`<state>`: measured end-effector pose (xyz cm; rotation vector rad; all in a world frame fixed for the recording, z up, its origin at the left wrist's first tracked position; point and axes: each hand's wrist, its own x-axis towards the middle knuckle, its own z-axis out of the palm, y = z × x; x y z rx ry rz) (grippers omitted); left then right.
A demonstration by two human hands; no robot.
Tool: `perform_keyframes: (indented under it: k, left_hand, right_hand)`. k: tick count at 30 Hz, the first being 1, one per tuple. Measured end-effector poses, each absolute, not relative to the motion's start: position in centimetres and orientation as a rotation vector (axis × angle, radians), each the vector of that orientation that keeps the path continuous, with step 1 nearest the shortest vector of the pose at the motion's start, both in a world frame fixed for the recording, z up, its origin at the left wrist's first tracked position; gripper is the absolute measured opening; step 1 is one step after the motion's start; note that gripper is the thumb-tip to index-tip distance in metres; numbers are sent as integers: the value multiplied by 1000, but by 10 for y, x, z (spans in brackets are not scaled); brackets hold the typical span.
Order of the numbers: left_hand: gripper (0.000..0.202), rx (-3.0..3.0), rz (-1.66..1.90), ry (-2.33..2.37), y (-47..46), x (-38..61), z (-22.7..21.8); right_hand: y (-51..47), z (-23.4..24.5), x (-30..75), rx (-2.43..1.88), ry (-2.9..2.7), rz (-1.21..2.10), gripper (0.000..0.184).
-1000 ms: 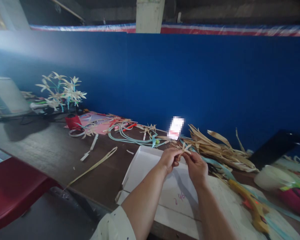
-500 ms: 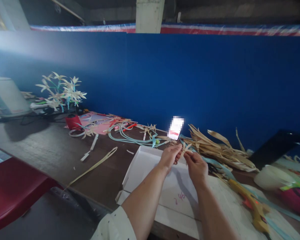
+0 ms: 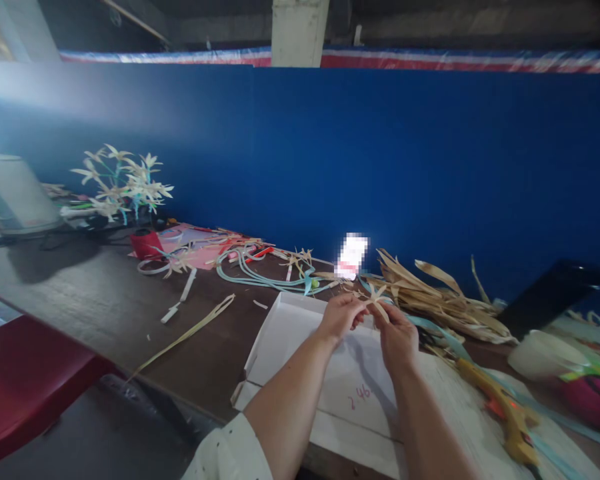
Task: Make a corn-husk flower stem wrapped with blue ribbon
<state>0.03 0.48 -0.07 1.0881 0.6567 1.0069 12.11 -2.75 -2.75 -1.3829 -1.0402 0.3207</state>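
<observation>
Pale, straw-coloured husk makes up the small star-shaped flower (image 3: 377, 296) that sits at the meeting point of the person's two hands, raised over the far part of a white cardboard box (image 3: 286, 337). The left hand (image 3: 341, 317) comes at it from the left, thumb and fingertips drawn together in a pinch on its near-left side. The right hand (image 3: 400, 333) is bent in from the right, its thumb and fingers closed on the lower part, with one strip curving down across the fingertips. Both hands are about equally near; the petals fan upward and outward, so no single long axis stands out, and any stem beneath is hidden by the fingers.

The box is shallow, its left wall upright, with red handwritten figures (image 3: 359, 397) on its floor between the forearms. Further left, a red pot (image 3: 147, 245) holds a spray of similar pale flowers (image 3: 130, 183) on bluish-green stems. To the right, beyond a yellow glue gun (image 3: 503, 408), a whitish tub (image 3: 545, 357) stands at the table's side; what it contains cannot be told. Dried husks (image 3: 437, 300) lie heaped just past the right hand.
</observation>
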Motion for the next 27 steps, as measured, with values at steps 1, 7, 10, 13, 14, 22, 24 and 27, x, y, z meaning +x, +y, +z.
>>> perform_keyframes:
  k: [1,7,10,13,14,22,24,27]
  left_hand:
    - [30,1099,1017,673,5,0,0]
    - [47,1077,1187,796,9,-4,1]
    - [38,1098,1230,772,10,-4,2]
    - [24,1075,1294,729,9,-3,3]
    - [21,1067,1313,725,9,-2,3]
    - [19,1049,1350,734,10,0,-1]
    - [18,1040,1349,735,10,1,-2]
    - [18,1018,1360,708,10,2,-2]
  right_hand:
    - [-28,-27,121,-1382,-1051,314,37]
    - [-27,-31,122,-1331,-1230,248,26]
    - [-26,-33,121,-1295,-1356,228,24]
    - [-27,-32,121,-1293,-1387,203,24]
    - [-27,-32,120,-1296,-1385,202,24]
    - [-30,-29,117,-1307,-1244,325,25]
    - [-30,-28,116,-1317,-1243,321,26]
    - [-31,-27,116,-1317,-1257,322,28]
